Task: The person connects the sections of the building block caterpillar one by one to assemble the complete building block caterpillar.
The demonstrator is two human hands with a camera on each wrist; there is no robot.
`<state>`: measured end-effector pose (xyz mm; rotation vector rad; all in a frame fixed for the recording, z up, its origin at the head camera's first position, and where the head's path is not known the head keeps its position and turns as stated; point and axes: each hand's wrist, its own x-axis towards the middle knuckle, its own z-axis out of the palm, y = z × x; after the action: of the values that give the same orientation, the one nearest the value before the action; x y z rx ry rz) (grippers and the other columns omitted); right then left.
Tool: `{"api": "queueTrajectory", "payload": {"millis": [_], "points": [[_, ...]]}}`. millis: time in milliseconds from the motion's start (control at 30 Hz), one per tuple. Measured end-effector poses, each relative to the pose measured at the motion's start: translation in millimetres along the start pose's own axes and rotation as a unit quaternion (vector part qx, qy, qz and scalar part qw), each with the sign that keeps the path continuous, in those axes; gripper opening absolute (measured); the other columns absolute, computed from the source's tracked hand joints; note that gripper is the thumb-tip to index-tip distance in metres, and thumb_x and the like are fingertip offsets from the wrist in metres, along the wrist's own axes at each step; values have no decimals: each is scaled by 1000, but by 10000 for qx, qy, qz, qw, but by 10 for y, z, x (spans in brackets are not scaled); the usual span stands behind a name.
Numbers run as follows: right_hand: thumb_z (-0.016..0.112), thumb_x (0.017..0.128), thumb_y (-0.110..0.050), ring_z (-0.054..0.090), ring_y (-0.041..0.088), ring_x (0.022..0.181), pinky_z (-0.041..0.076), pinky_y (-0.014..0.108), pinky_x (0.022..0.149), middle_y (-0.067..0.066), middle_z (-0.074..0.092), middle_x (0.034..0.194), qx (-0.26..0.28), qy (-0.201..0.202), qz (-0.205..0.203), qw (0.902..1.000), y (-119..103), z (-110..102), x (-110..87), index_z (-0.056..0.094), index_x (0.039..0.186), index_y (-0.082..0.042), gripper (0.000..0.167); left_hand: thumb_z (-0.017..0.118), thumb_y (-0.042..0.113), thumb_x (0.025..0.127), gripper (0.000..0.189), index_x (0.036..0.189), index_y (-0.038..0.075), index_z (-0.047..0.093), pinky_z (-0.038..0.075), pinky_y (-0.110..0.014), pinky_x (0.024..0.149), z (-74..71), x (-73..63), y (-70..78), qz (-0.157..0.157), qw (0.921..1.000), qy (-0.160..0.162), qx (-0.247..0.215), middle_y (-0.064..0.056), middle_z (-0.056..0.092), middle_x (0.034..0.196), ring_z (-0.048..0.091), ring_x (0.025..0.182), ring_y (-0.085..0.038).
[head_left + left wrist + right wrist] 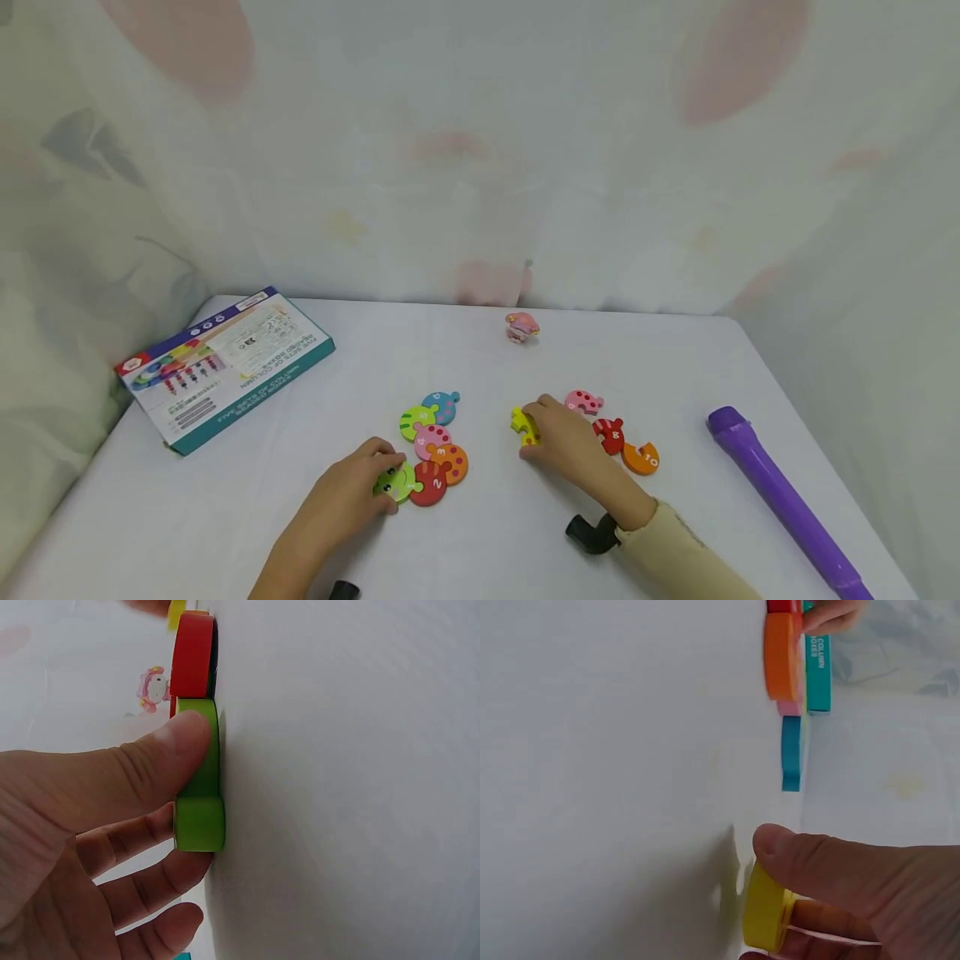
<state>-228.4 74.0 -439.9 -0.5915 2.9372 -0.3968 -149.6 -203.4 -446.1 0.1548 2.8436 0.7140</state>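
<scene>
My left hand (348,498) grips the green smiling head piece (398,482) of a caterpillar puzzle between thumb and fingers. Joined on from the head are a red piece (429,485), an orange piece (452,463), a pink piece (432,441), a light green piece (417,422) and a blue piece (442,407), in a curved chain. To the right, my right hand (562,440) pinches a yellow puzzle piece (527,427) with thumb and fingers. In the right wrist view the yellow piece (765,911) stands tilted by its shadow on the table.
Beside the right hand lie loose pink (584,402), red (609,435) and orange (641,458) pieces. A printed box (232,362) sits at the back left. A pink figurine (522,327) stands at the back; a purple tube (787,500) lies along the right.
</scene>
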Motion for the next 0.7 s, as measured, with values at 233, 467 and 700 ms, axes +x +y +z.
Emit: {"api": "queueTrajectory", "payload": {"millis": [233, 467, 700], "points": [[78, 74, -29, 54, 14, 89, 50, 31, 81, 3, 56, 109, 312, 9, -598, 9977, -312, -59, 395, 59, 122, -9, 56, 83, 20, 64, 53, 114, 10, 66, 47, -42, 89, -5, 1, -5, 51, 10000, -3, 36, 2, 54, 111, 54, 96, -16], [77, 76, -25, 56, 15, 95, 50, 31, 82, 2, 56, 111, 64, 26, -959, 9954, -492, -28, 716, 59, 123, -11, 52, 84, 19, 64, 52, 113, 9, 67, 48, -42, 87, 31, 29, -14, 135, 9999, -59, -79, 2, 55, 108, 54, 95, -17], [78, 74, -26, 53, 15, 89, 48, 29, 83, 3, 55, 108, -12, -345, -1019, 9942, -620, -25, 858, 61, 119, -10, 51, 83, 20, 64, 52, 112, 8, 67, 48, -43, 87, -2, -3, -23, 153, 9999, -8, -40, 1, 55, 109, 55, 96, -18]]}}
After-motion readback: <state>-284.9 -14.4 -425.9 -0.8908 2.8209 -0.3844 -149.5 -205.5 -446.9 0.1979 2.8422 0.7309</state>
